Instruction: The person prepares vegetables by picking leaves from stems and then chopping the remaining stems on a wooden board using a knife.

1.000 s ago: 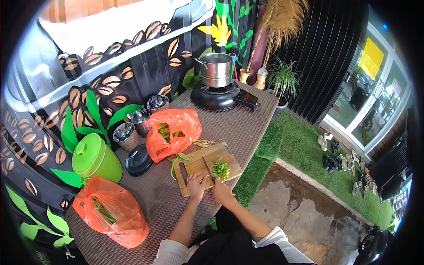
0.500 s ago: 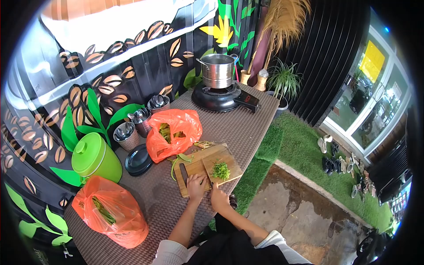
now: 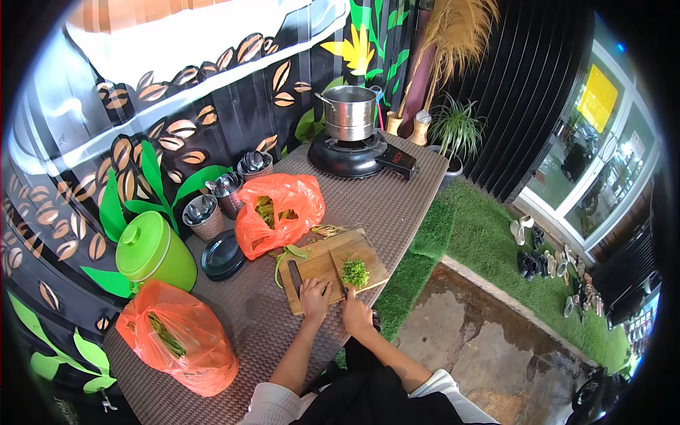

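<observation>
My left hand rests on the near part of a wooden cutting board, its fingers laid on the wood near the handle slot; nothing shows in it. In my right hand, closed at the board's near edge, is a knife whose blade points away from me across the board. Against the blade's right side lies a small heap of chopped greens. A loose green stem with leaves lies over the board's left edge, and thin stems lie at its far edge.
An orange plastic bag of greens stands beyond the board, another orange bag at the near left. Dark plates, a green lidded bucket and cutlery cups line the wall side. A metal pot sits on a black stove.
My right hand and the knife have shifted slightly to the right across the board, with the blade now closer against the chopped greens. My left hand stays in about the same place.
</observation>
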Action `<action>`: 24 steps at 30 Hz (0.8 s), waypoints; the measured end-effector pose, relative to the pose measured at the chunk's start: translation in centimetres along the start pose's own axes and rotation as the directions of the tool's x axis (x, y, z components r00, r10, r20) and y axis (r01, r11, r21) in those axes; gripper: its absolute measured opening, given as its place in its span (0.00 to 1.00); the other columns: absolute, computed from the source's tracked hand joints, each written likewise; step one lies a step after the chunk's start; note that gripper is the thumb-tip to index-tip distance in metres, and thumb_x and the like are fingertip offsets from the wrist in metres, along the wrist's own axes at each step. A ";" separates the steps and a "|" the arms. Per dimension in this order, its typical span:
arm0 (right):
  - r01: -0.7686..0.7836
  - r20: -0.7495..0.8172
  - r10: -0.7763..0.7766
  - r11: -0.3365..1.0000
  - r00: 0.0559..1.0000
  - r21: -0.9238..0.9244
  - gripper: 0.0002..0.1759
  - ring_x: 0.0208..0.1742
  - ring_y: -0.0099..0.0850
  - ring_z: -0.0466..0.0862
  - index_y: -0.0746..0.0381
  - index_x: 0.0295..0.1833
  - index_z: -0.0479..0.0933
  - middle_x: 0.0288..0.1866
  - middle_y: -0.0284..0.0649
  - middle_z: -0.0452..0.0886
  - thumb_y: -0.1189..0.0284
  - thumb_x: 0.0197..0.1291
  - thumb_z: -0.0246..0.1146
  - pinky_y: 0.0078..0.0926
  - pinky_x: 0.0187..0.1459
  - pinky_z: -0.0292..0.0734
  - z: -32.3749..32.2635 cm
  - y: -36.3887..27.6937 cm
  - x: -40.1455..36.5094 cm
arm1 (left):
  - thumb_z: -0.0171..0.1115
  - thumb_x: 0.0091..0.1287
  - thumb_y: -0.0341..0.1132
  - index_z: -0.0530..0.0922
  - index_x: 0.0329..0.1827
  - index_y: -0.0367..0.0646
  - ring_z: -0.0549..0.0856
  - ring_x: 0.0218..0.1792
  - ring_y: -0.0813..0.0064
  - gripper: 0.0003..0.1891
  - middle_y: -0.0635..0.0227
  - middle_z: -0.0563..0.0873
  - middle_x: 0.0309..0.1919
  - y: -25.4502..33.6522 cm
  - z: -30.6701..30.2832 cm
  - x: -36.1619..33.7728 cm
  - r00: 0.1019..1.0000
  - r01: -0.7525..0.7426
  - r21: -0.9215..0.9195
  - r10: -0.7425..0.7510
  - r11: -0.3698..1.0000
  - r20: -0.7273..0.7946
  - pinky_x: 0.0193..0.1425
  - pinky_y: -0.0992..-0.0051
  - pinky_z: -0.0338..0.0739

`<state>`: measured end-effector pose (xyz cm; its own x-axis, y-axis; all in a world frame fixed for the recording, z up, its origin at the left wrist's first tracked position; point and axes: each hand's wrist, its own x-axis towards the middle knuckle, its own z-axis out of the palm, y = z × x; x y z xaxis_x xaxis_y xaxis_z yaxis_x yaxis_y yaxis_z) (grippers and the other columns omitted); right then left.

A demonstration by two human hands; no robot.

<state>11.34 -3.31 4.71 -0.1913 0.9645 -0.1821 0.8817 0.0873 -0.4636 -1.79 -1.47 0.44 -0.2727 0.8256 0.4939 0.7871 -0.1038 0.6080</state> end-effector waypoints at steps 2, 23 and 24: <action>-0.008 -0.006 0.008 1.000 1.000 -0.002 0.22 0.36 0.57 0.83 0.67 0.60 0.57 0.31 0.59 0.81 0.65 0.67 0.49 0.54 0.40 0.78 -0.7 0.5 0.1 | 0.66 0.58 0.35 0.85 0.34 0.42 0.78 0.41 0.67 0.06 0.69 0.83 0.32 0.2 0.0 0.1 1.000 -0.015 0.018 0.015 1.000 -0.002 0.49 0.68 0.68; 0.106 0.086 -0.094 0.983 0.992 -0.152 0.19 0.42 0.50 0.85 0.70 0.51 0.63 0.40 0.57 0.82 0.71 0.59 0.56 0.43 0.42 0.81 -2.9 0.0 1.1 | 0.68 0.57 0.35 0.87 0.37 0.48 0.75 0.47 0.69 0.07 0.73 0.85 0.38 0.4 -1.3 0.1 0.995 0.036 -0.134 -0.023 0.990 0.099 0.56 0.69 0.64; 0.111 0.076 -0.100 0.982 0.992 -0.152 0.17 0.40 0.52 0.85 0.70 0.50 0.64 0.38 0.58 0.82 0.68 0.62 0.53 0.46 0.42 0.80 -2.8 0.2 1.0 | 0.68 0.57 0.35 0.87 0.37 0.48 0.75 0.47 0.69 0.07 0.73 0.85 0.38 0.4 -1.3 0.1 0.995 0.034 -0.134 -0.021 0.990 0.099 0.56 0.69 0.64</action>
<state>12.55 -1.63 6.86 -0.3110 0.9291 -0.2001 0.9102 0.2305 -0.3442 -2.19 -2.19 1.57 -0.2335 0.8783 0.4172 0.6960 -0.1486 0.7025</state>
